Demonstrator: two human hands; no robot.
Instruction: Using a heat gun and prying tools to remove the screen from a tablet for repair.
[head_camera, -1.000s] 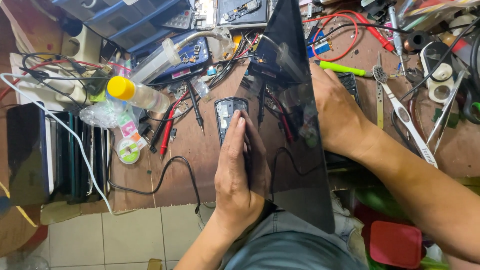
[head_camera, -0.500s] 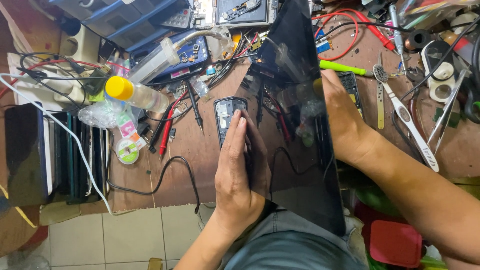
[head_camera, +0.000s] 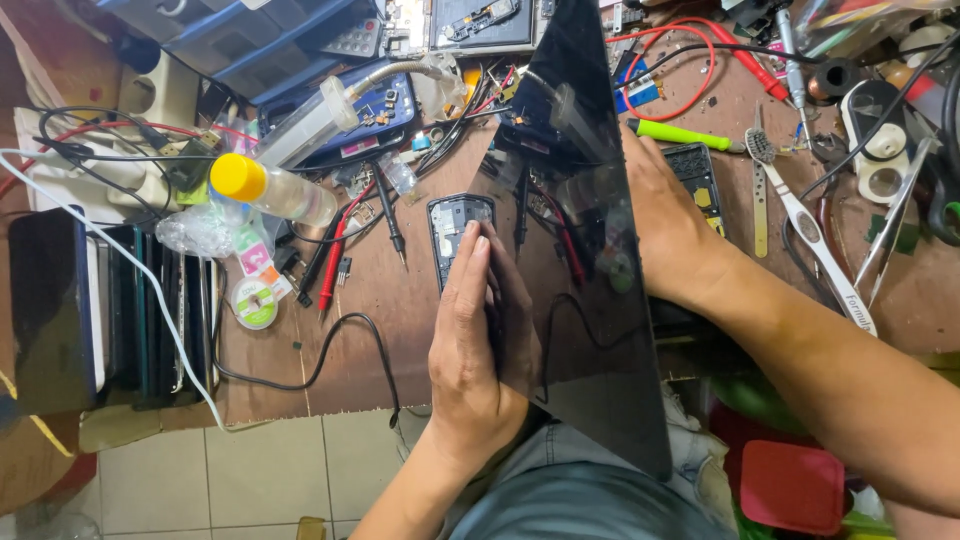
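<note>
A large dark tinted glass panel (head_camera: 575, 250) stands on edge, tilted, over a cluttered brown workbench (head_camera: 370, 290). My left hand (head_camera: 470, 340) lies flat against the panel's left edge, fingers straight and pointing away from me. My right hand (head_camera: 670, 225) grips the panel from the right side, fingers hidden behind the glass. An opened phone body (head_camera: 455, 225) lies on the bench just beyond my left fingertips, partly seen through the panel.
A bottle with a yellow cap (head_camera: 270, 190), red probes (head_camera: 335, 260), a black cable (head_camera: 320, 350), a solder roll (head_camera: 255, 300) and stacked phones (head_camera: 120, 310) lie left. A green-handled tool (head_camera: 680, 133), tweezers (head_camera: 760, 195) and a white tool (head_camera: 825, 250) lie right. A red lid (head_camera: 795, 485) sits below.
The panel's top has tilted slightly to the right between the earliest frame and now. My right hand shifted a little with it. My left hand stays flat at the left edge.
</note>
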